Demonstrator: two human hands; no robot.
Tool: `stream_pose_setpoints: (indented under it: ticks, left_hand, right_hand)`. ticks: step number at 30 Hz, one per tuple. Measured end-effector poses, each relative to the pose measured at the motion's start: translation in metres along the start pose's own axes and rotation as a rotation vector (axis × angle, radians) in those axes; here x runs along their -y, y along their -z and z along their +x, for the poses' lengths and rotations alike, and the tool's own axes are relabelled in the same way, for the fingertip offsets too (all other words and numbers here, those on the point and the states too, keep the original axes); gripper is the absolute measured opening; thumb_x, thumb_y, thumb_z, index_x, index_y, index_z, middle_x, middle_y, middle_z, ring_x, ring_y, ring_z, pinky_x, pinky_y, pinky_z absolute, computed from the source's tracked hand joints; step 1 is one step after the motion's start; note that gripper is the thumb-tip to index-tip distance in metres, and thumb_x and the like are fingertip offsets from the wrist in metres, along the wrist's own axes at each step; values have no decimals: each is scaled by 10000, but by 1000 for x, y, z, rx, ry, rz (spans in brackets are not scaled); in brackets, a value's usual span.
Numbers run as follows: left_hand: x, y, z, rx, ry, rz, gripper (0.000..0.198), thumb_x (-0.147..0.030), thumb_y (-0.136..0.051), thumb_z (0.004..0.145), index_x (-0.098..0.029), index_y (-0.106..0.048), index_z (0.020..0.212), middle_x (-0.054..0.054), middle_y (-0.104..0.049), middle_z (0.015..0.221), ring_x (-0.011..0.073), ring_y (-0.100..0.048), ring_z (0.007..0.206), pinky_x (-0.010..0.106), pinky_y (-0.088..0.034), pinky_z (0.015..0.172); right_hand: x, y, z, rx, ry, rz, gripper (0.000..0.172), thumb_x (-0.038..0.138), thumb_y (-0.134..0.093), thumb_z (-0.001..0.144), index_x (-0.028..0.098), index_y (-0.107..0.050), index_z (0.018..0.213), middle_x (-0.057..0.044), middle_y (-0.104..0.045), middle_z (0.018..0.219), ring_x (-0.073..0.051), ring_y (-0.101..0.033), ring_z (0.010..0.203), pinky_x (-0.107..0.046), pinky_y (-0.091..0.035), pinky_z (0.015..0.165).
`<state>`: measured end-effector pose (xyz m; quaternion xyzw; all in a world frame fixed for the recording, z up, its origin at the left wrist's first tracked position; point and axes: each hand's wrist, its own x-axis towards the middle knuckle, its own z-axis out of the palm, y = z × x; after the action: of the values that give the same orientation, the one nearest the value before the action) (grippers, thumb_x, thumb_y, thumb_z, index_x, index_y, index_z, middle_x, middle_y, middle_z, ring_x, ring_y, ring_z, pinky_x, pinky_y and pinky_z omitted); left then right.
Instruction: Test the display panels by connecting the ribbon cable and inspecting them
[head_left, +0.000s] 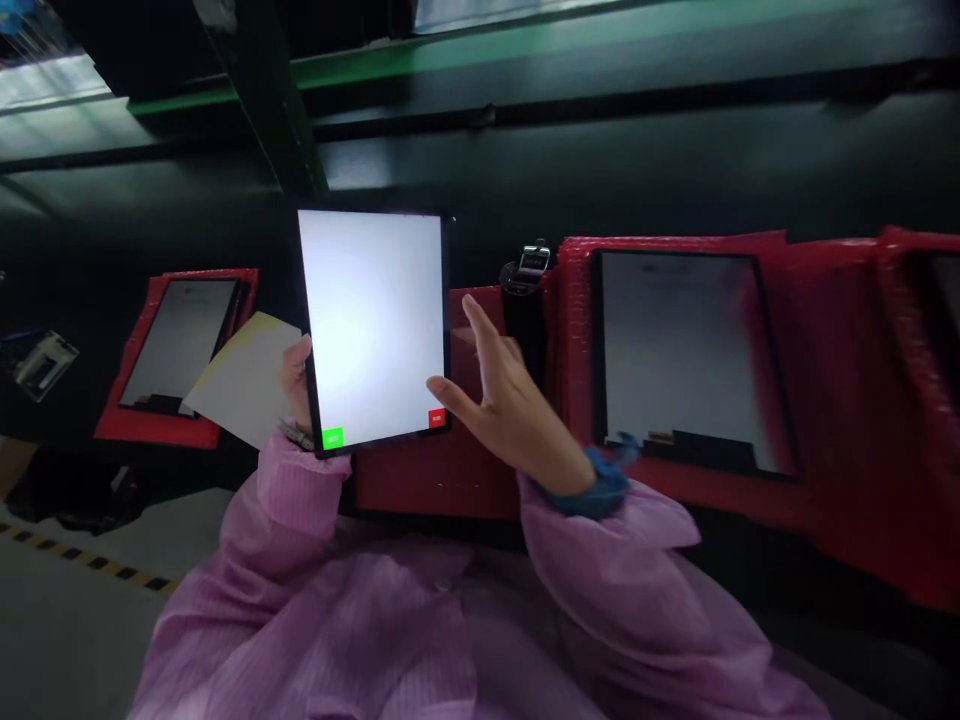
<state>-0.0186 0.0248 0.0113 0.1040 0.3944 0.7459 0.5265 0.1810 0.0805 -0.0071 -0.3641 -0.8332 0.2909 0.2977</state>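
Note:
A lit tablet (375,320) is held up before me, its screen white with a green box at the lower left and a red box at the lower right. My left hand (297,380) grips its left edge; the thumb shows at the front and the other fingers are hidden behind. Beside the right edge is my right hand (499,395), fingers apart, the thumb close to the red box. Whether that thumb touches the glass I cannot tell. A pale sheet with a yellowish edge (247,380) sticks out behind my left hand.
On the right, a dark-screened tablet (682,350) lies on red padding (705,243). Another tablet (180,340) rests on a red pad (157,430) at the left. A small metal-and-black object (534,260) stands behind my right hand. Green rails (600,60) run across the back.

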Motion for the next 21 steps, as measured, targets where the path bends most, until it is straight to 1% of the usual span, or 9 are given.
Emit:
stream_pose_setpoints:
  ticks: [2,4,7,10,11,13,15,19,21]
  left_hand:
    - [0,-1,-1,27,16,-48,232,-392,-543,823,-201,-672,846,16,-737,842,167,-691,757,286,-585,729]
    - [0,-2,-2,33,49,-88,209,-376,-557,801,-212,-676,852,16,-743,829,182,-701,746,306,-599,718]
    - [0,-4,-2,39,80,-132,183,-367,-575,776,-238,-682,849,27,-753,827,212,-708,741,329,-604,665]
    - [1,-3,-2,9,73,-140,135,-358,-588,754,-256,-669,788,15,-735,756,196,-688,667,299,-576,585]
    - [2,-3,-2,3,74,-133,126,-362,-600,744,-256,-663,771,12,-732,750,191,-682,653,293,-569,573]
    - [4,0,-2,12,60,-99,141,-384,-631,722,-247,-652,748,12,-733,759,192,-681,650,291,-560,559]
    - [6,2,-2,42,39,-55,188,-416,-661,695,-231,-648,730,22,-736,776,206,-687,676,294,-556,558]
    - [10,6,-1,53,-18,10,209,-427,-675,664,-226,-619,672,38,-727,787,251,-708,816,313,-572,621]
    - [11,8,-1,12,-36,38,197,-421,-661,671,-230,-613,687,40,-721,797,275,-704,924,334,-583,690]
  right_hand:
    - [8,23,-5,-54,50,-213,766,613,-442,969,213,-238,1590,-192,-416,1521,-379,-405,1391,-643,-384,1093]
    - [24,52,-17,-99,53,-394,669,540,-472,979,213,-346,1550,-194,-390,1529,-416,-351,1428,-664,-361,1113]
    - [57,94,-42,-133,38,-545,712,496,-515,970,257,-257,1589,-174,-396,1532,-440,-379,1420,-653,-379,1122]
    - [82,116,-53,-189,60,-605,736,549,-510,956,396,-180,1595,-67,-365,1567,-430,-358,1445,-632,-366,1154]
    - [88,115,-50,-199,78,-612,740,559,-513,952,398,-182,1594,-59,-353,1574,-429,-346,1453,-630,-352,1167]
    - [93,103,-32,-176,131,-605,770,562,-539,940,308,-229,1597,-111,-338,1579,-446,-317,1463,-646,-313,1185]
    - [91,79,-6,-110,214,-572,822,599,-572,909,199,-300,1574,-179,-333,1568,-476,-287,1468,-689,-272,1185]
    - [71,23,40,52,327,-500,1055,623,-718,792,211,-192,1609,-154,-161,1666,-431,-87,1548,-656,-204,1231]
    - [61,5,48,71,358,-492,1115,654,-743,748,182,-209,1606,-172,-133,1674,-416,-78,1554,-627,-201,1241]
